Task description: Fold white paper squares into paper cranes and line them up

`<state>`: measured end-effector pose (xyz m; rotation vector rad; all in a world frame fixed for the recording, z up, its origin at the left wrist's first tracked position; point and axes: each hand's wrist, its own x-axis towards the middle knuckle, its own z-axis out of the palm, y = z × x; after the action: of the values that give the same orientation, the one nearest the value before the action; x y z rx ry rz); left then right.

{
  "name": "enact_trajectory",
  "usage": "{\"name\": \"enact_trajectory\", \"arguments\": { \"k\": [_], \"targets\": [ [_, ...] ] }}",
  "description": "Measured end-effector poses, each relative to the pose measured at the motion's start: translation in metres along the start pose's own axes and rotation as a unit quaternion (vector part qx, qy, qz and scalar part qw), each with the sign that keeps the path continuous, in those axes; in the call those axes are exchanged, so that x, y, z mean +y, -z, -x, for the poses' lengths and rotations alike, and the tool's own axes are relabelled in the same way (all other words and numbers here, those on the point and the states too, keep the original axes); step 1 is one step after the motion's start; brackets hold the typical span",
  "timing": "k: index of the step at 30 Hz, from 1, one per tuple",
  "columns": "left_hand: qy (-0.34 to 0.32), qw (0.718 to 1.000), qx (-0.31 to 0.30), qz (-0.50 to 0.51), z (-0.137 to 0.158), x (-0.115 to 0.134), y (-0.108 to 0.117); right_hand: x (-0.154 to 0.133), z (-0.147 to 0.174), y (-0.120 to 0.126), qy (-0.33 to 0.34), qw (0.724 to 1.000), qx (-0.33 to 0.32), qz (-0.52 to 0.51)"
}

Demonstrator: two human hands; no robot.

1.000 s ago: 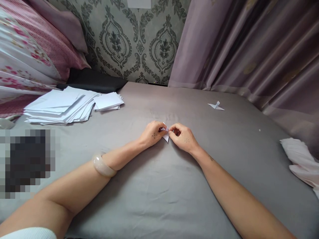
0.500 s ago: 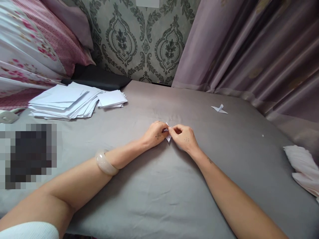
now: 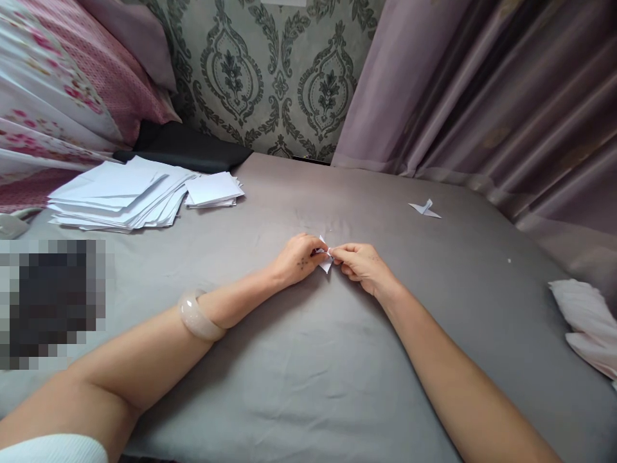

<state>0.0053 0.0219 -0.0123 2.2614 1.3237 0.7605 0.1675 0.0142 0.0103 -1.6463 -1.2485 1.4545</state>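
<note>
A small folded piece of white paper (image 3: 326,263) is held between both hands, just above or on the grey sheet (image 3: 299,360). My left hand (image 3: 301,258) pinches it from the left between thumb and fingers. From the right, my right hand (image 3: 359,262) pinches its right-hand edge, thumb and index finger pressed together. The fingers cover much of the paper, so its full shape is hidden. Farther off to the right lies a folded white paper figure (image 3: 425,209) with pointed ends and a raised middle.
A tall stack of white paper sheets (image 3: 108,196) lies at the back left, with a smaller stack (image 3: 214,190) beside it. A white cloth (image 3: 581,321) lies at the right edge. Purple curtains (image 3: 434,96) hang behind on the right. Something at the left is blurred out.
My right hand has turned at the wrist and shifted slightly right, its fingers now pinching the paper's right-hand edge. My left hand keeps its hold; the view has shifted slightly.
</note>
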Motion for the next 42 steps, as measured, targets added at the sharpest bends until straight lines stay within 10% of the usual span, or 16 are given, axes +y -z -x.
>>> {"name": "enact_trajectory", "arguments": {
  "k": [32,42],
  "targets": [
    [-0.025,0.998,-0.003,0.05,0.001,0.006,0.004,0.001,-0.001,0.009,0.003,0.997,-0.012,0.075],
    [-0.009,0.998,0.011,0.058,0.002,0.007,0.003,0.021,0.0,0.014,0.28,0.932,0.028,0.228]
  ]
}}
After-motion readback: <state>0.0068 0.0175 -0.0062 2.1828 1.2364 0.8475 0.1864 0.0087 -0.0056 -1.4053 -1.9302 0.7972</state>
